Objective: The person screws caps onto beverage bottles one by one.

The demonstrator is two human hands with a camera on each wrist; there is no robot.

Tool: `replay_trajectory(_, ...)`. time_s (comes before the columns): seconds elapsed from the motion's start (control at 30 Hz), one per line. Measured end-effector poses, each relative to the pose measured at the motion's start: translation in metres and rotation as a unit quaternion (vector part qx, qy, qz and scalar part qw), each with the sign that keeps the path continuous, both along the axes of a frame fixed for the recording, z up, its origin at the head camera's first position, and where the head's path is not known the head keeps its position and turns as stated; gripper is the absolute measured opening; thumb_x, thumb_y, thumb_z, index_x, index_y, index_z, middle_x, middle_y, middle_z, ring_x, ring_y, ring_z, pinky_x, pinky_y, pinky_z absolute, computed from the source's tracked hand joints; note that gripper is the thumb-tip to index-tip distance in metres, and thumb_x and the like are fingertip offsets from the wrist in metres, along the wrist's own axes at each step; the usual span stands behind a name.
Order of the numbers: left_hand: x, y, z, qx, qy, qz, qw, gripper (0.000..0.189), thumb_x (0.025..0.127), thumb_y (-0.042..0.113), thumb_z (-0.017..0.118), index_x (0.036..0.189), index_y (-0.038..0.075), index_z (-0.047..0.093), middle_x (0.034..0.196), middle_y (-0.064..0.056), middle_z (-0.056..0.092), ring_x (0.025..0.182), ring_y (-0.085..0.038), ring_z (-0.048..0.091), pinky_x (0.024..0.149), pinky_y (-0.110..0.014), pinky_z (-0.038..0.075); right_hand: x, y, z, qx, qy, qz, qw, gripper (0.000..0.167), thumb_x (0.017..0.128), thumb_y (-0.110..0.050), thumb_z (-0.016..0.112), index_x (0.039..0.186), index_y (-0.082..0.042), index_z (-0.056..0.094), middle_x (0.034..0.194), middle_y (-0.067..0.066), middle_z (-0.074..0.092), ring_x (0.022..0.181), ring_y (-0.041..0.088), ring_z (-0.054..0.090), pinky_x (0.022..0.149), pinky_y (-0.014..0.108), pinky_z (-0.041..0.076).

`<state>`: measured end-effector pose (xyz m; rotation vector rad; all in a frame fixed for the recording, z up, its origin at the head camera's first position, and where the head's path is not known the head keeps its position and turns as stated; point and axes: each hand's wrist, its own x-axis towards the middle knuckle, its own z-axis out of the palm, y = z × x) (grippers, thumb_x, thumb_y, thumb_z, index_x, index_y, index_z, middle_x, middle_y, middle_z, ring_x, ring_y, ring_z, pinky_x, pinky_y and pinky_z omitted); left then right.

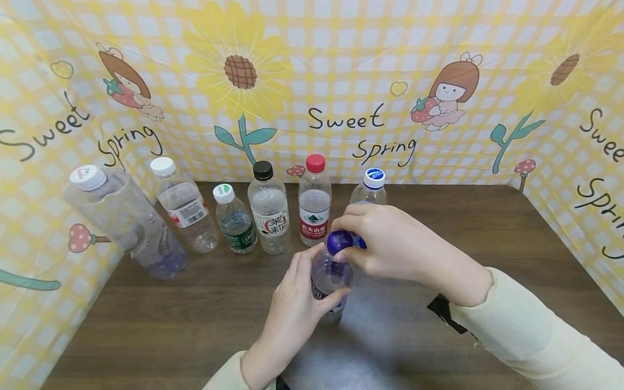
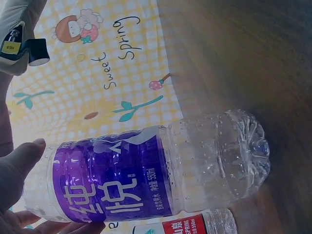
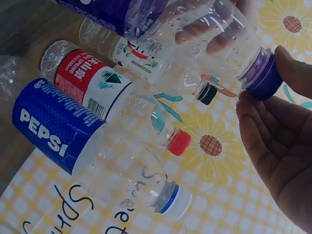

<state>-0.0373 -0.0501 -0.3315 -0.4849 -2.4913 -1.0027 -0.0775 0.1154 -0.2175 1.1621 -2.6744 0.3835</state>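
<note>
A clear plastic water bottle [image 2: 195,165] with a purple label [image 2: 117,175] stands near the middle of the table. My left hand [image 1: 292,300] holds it around the upper body, thumb on one side and fingers on the other. On its neck sits a purple cap [image 3: 265,78], which my right hand [image 1: 395,241] pinches between thumb and fingers from the right. Just behind my right hand is a bottle with a blue PEPSI label [image 3: 58,124] and a white-and-blue cap [image 1: 374,177], partly hidden in the head view.
Other capped bottles stand in a row behind: red-capped [image 1: 314,208], black-capped [image 1: 269,211], a small green-labelled one [image 1: 236,227], a white-capped one [image 1: 185,203] and a large one [image 1: 129,222] at the left. A patterned yellow cloth [image 1: 312,65] encloses the brown table [image 1: 170,336].
</note>
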Motion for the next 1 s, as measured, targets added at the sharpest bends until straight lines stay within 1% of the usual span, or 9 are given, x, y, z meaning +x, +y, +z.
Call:
replay_trajectory(0.2, 0.000, -0.001, -0.002, 0.009, 0.011, 0.007, 0.9999, 0.075, 0.069, 0.030, 0.085, 0.129, 0.006, 0.047, 0.122, -0.008, 0.058, 0.112, -0.021, 0.062, 0.083, -0.038, 0.055, -0.001, 0.001, -0.005, -0.015, -0.006, 0.003, 0.9999, 0.025, 0.083, -0.017, 0.073, 0.105, -0.007, 0.069, 0.093, 0.000, 0.065, 0.081, 0.010, 0.061, 0.073, 0.029, 0.054)
replay_trajectory(0.47, 0.000, -0.003, -0.005, 0.020, 0.005, 0.004, 0.9998, 0.077, 0.069, 0.031, 0.083, 0.133, 0.009, 0.045, 0.125, -0.006, 0.058, 0.113, -0.020, 0.061, 0.085, -0.039, 0.055, -0.001, 0.005, -0.008, -0.022, -0.004, 0.016, 0.9996, 0.030, 0.084, -0.020, 0.074, 0.111, -0.009, 0.067, 0.095, 0.000, 0.064, 0.083, 0.008, 0.057, 0.074, 0.028, 0.053)
replay_trajectory(0.57, 0.000, -0.004, -0.005, 0.021, 0.001, 0.003, 0.9998, 0.079, 0.069, 0.032, 0.082, 0.135, 0.011, 0.044, 0.126, -0.005, 0.057, 0.114, -0.020, 0.061, 0.085, -0.040, 0.054, 0.000, 0.006, -0.008, -0.024, -0.010, 0.011, 0.9996, 0.038, 0.083, -0.025, 0.074, 0.116, -0.009, 0.065, 0.094, -0.001, 0.063, 0.082, 0.008, 0.055, 0.073, 0.027, 0.052)
replay_trajectory(0.67, 0.001, -0.005, -0.005, 0.012, -0.003, 0.008, 0.9999, 0.083, 0.068, 0.034, 0.082, 0.137, 0.012, 0.043, 0.127, -0.006, 0.057, 0.114, -0.021, 0.061, 0.083, -0.041, 0.055, 0.001, 0.008, -0.008, -0.032, -0.020, 0.002, 0.9993, 0.049, 0.083, -0.032, 0.073, 0.124, -0.008, 0.060, 0.098, -0.001, 0.064, 0.085, 0.008, 0.057, 0.077, 0.029, 0.052)
replay_trajectory(0.7, 0.001, -0.006, -0.005, 0.009, -0.005, 0.008, 0.9999, 0.084, 0.068, 0.034, 0.082, 0.138, 0.012, 0.042, 0.127, -0.006, 0.057, 0.114, -0.021, 0.061, 0.083, -0.041, 0.055, 0.001, 0.009, -0.007, -0.037, -0.023, -0.002, 0.9991, 0.053, 0.083, -0.033, 0.073, 0.127, -0.008, 0.058, 0.098, 0.000, 0.064, 0.084, 0.008, 0.057, 0.076, 0.029, 0.052)
replay_trajectory(0.77, 0.001, -0.006, -0.005, 0.002, -0.009, 0.010, 0.9999, 0.086, 0.067, 0.035, 0.082, 0.139, 0.011, 0.041, 0.128, -0.006, 0.057, 0.115, -0.022, 0.061, 0.082, -0.042, 0.055, 0.001, 0.011, -0.007, -0.053, -0.025, -0.011, 0.9982, 0.057, 0.083, -0.034, 0.072, 0.131, -0.008, 0.055, 0.099, 0.000, 0.065, 0.083, 0.009, 0.057, 0.076, 0.030, 0.052)
replay_trajectory(0.83, 0.001, -0.007, -0.005, -0.002, -0.013, 0.012, 0.9998, 0.088, 0.068, 0.034, 0.082, 0.141, 0.010, 0.040, 0.129, -0.007, 0.057, 0.116, -0.023, 0.060, 0.083, -0.044, 0.055, 0.000, 0.015, -0.006, -0.077, -0.023, -0.021, 0.9966, 0.059, 0.083, -0.031, 0.073, 0.133, -0.006, 0.052, 0.099, 0.001, 0.065, 0.085, 0.010, 0.059, 0.075, 0.030, 0.052)
replay_trajectory(0.93, 0.001, -0.008, -0.005, -0.009, -0.019, 0.019, 0.9996, 0.093, 0.068, 0.036, 0.082, 0.144, 0.010, 0.036, 0.132, -0.010, 0.056, 0.116, -0.025, 0.060, 0.083, -0.045, 0.055, -0.002, 0.024, -0.006, -0.124, -0.001, -0.035, 0.9916, 0.058, 0.084, -0.027, 0.072, 0.134, -0.005, 0.051, 0.101, 0.003, 0.066, 0.087, 0.012, 0.060, 0.075, 0.031, 0.052)
replay_trajectory(1.0, 0.001, -0.010, -0.004, -0.012, -0.025, 0.024, 0.9993, 0.097, 0.067, 0.039, 0.082, 0.146, 0.011, 0.032, 0.135, -0.012, 0.053, 0.118, -0.027, 0.058, 0.084, -0.047, 0.055, -0.003, 0.032, -0.008, -0.165, 0.029, -0.048, 0.9847, 0.054, 0.088, -0.029, 0.068, 0.133, -0.004, 0.052, 0.102, 0.006, 0.067, 0.091, 0.015, 0.063, 0.078, 0.033, 0.052)
